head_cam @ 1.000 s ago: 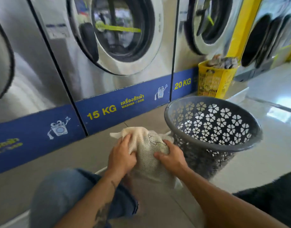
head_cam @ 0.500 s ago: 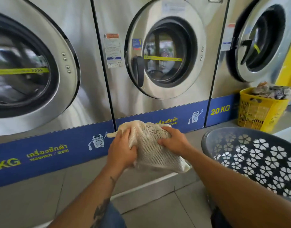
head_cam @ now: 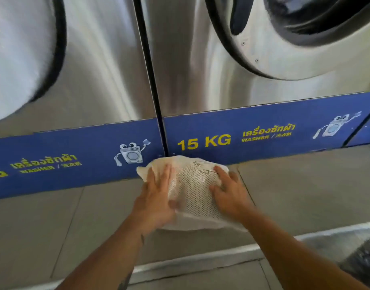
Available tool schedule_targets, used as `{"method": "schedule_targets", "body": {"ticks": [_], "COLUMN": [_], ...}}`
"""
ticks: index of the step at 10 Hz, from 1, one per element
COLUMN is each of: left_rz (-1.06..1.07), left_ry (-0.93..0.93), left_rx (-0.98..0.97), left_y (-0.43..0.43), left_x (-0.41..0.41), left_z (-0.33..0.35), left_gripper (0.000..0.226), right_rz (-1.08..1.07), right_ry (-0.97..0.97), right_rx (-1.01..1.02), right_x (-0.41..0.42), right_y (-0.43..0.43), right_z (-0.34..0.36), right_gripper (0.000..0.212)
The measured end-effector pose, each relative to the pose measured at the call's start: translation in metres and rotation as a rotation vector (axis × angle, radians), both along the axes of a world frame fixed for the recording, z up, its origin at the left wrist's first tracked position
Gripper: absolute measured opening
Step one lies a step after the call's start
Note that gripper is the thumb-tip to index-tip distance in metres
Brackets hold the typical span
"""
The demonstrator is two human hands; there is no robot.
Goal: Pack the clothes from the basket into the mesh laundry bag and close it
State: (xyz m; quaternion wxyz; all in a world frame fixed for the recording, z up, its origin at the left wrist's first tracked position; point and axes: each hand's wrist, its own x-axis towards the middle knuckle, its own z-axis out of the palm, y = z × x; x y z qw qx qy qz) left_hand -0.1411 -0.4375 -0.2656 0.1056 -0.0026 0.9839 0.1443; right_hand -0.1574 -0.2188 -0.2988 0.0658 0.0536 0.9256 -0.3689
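Note:
A cream mesh laundry bag [head_cam: 192,189], bulging with clothes, is held out in front of me above the raised grey step. My left hand [head_cam: 157,197] grips its left side with the thumb tucked under the mesh. My right hand [head_cam: 228,191] presses on its right side with the fingers spread over the fabric. A dark line drawing shows on the bag's top. A blurred sliver of the grey basket [head_cam: 362,256] appears at the lower right edge.
Steel front-loading washers [head_cam: 108,65] stand close ahead with a blue "15 KG" strip [head_cam: 205,141] along their base. A grey tiled step [head_cam: 305,191] runs below them, with a lower floor [head_cam: 200,277] nearer to me.
The view has dropped and swung left, closer to the washers. The bag has gone forward and lower over the step. The grey basket has slid almost out of view and the yellow one is gone.

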Motion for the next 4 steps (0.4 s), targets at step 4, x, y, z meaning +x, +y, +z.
{"method": "schedule_targets", "body": {"ticks": [4], "left_rz": [-0.159], "left_ry": [-0.211], "left_rx": [-0.217], "left_y": [0.005], "left_x": [0.005], "left_z": [0.148], "left_gripper": [0.057], "right_rz": [0.216], "right_ry": [-0.321], "right_rx": [0.134], "right_x": [0.016], "right_y": [0.017], "right_z": [0.099], "right_gripper": [0.066]}}
